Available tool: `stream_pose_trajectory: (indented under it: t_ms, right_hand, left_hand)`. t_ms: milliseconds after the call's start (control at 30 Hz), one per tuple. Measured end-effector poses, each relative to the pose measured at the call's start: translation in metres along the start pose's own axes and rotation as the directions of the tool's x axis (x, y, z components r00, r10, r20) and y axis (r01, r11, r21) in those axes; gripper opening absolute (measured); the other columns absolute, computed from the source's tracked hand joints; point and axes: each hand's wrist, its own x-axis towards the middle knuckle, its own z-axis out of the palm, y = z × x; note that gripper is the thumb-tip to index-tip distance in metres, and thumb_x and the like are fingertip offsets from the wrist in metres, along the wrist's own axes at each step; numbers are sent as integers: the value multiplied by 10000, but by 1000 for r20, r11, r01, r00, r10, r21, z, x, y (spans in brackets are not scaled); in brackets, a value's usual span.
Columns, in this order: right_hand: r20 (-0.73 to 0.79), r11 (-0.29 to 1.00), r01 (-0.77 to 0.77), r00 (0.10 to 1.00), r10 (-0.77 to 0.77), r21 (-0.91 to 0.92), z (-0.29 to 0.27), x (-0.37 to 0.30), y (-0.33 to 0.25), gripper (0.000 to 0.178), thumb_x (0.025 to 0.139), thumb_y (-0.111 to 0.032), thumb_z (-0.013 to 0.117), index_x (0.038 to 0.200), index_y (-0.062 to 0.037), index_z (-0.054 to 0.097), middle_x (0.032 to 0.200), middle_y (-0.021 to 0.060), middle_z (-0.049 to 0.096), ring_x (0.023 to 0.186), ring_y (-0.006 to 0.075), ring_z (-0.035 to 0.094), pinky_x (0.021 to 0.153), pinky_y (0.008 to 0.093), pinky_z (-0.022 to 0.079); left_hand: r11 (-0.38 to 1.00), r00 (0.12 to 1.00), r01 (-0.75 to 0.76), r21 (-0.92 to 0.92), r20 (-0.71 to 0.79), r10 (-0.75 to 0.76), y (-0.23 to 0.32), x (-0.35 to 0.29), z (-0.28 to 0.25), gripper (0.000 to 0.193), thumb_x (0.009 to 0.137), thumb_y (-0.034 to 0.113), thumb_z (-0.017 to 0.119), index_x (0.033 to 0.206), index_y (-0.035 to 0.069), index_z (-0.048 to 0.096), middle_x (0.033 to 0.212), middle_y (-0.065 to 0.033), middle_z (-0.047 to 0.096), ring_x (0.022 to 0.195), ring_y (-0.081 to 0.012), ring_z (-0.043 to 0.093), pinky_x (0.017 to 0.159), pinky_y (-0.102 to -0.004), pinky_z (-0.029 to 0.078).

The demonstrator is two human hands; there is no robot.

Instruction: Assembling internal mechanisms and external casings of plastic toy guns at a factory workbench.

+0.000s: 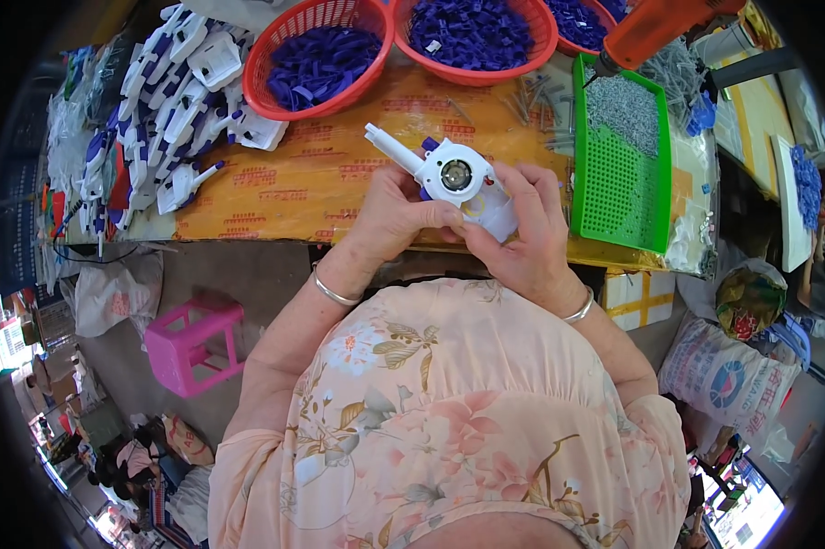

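Both hands hold a white plastic housing [440, 163] above the near edge of the table. It has a long nozzle pointing to the upper left, a round part with a dark ring and metallic centre, and small purple pieces at its side. My left hand [385, 218] is closed on the nozzle side, thumb across the lower edge. With thumb and fingers, my right hand [533, 229] grips the broader right side. The two thumbs nearly meet under the round part. Fingers behind the housing are hidden.
Red baskets [259, 91] of purple parts stand at the back. A green tray [598, 183] of small metal pieces lies right, below an orange power tool [659, 32]. Similar white-and-purple units [179, 101] pile up left. A pink stool [175, 352] stands on the floor.
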Motion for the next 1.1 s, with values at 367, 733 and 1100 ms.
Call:
stream_pose_trajectory:
  t_ms: [367,733,1100]
  right_hand:
    - [23,1000,1,1000,-1,-1,-2,-5,-4,613,611,-63,771,1155,35,506,993,181,488,867,315,526,719,369,474]
    - [124,999,43,991,-44,10,-7,-2,4,610,621,-70,759,1156,76,504,987,176,487,875,318,512,723,374,460]
    - [169,1000,16,985,-19,21,-12,2,2,608,617,-97,773,1138,82,515,976,177,483,876,326,512,714,375,461]
  left_hand:
    - [997,998,-55,46,10,55,0,-3,3,372,689,15,768,1022,-24,606,912,-105,664,759,-179,659,600,-294,578]
    - [1000,1000,6,-5,11,-6,1,-2,4,661,650,-13,767,1245,-8,480,1083,-128,622,892,-229,656,644,-325,606]
    - [999,999,48,-15,6,-48,1,-1,3,684,658,-4,756,1273,-15,458,1095,-121,619,894,-221,654,631,-309,603]
